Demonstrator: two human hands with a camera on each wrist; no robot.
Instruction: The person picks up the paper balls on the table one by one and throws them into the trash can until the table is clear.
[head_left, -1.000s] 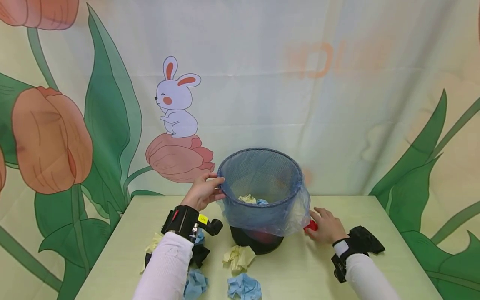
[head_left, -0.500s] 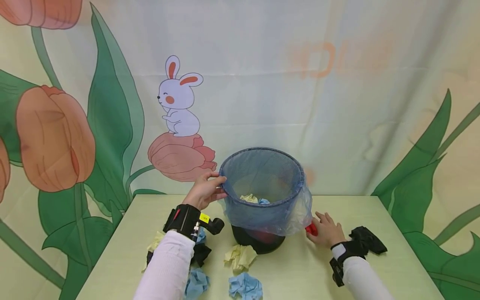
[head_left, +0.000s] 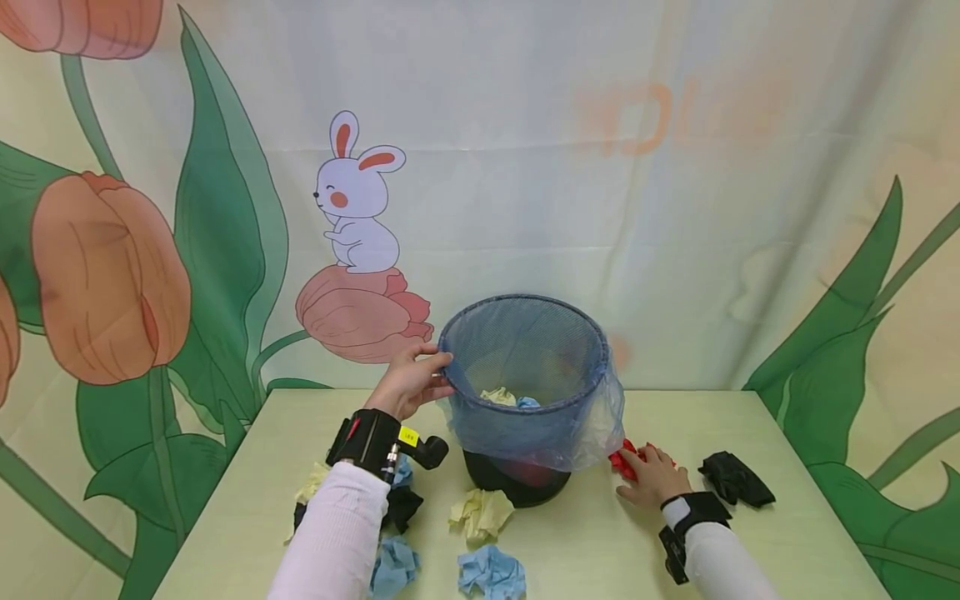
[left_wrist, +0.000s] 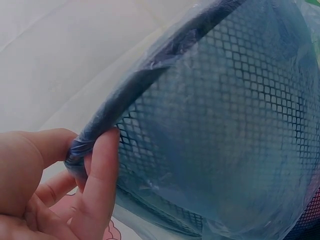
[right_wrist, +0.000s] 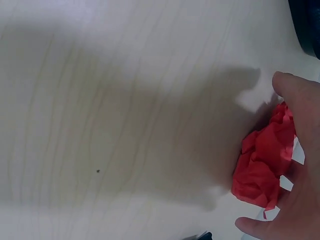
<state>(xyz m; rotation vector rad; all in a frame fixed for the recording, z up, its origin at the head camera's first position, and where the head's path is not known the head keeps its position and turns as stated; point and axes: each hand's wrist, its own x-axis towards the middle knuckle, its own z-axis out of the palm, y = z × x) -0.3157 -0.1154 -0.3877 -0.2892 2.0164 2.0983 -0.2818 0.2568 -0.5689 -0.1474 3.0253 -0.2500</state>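
My left hand (head_left: 408, 383) pinches the rim of a mesh wastebasket (head_left: 519, 483) lined with a translucent blue bin bag (head_left: 517, 437). In the left wrist view, the thumb of that hand (left_wrist: 30, 185) lies outside the bag-covered rim (left_wrist: 125, 97) and a finger lies inside. To the right of the basket, my right hand (head_left: 656, 479) is over crumpled red paper (head_left: 621, 462) on the table. The right wrist view has its fingers spread apart around the red paper (right_wrist: 262, 165), with gaps showing between them. Crumpled yellow paper (head_left: 497, 397) and blue paper (head_left: 528, 402) lie inside the basket.
Crumpled yellow paper (head_left: 480, 515) and blue paper (head_left: 491, 573) lie in front of the basket. More blue, black and yellow pieces are partly hidden by the left forearm. A crumpled black piece (head_left: 737, 479) lies right of the right hand. A printed curtain (head_left: 675, 250) hangs behind the table.
My right hand has shifted slightly down and its fingers have spread, so more of the red paper shows on both sides. The left hand and basket stay where they were.
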